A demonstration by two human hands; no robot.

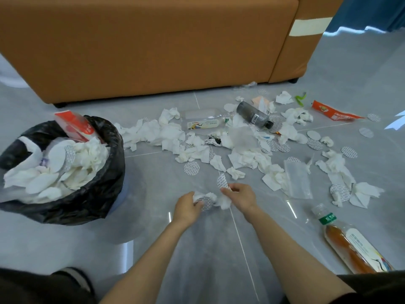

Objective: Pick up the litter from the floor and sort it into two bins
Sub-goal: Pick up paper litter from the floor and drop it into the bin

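My left hand (187, 207) grips a wad of crumpled white tissue with a round printed seal disc (207, 201) low in the middle of the floor. My right hand (240, 195) pinches another seal disc (222, 181) and touches the same wad. A bin lined with a black bag (94, 198) stands at the left, full of tissues, discs and a red packet (75, 126). Crumpled tissues (166, 132) and several discs lie scattered across the tiles beyond my hands. Only one bin shows.
An orange sofa (153, 47) blocks the far side. On the floor lie a clear bottle (205, 121), a dark bottle (253, 115), an orange-drink bottle (352, 244) at the near right, a red wrapper (333, 113), a clear plastic bag (298, 178) and a green clip (300, 98).
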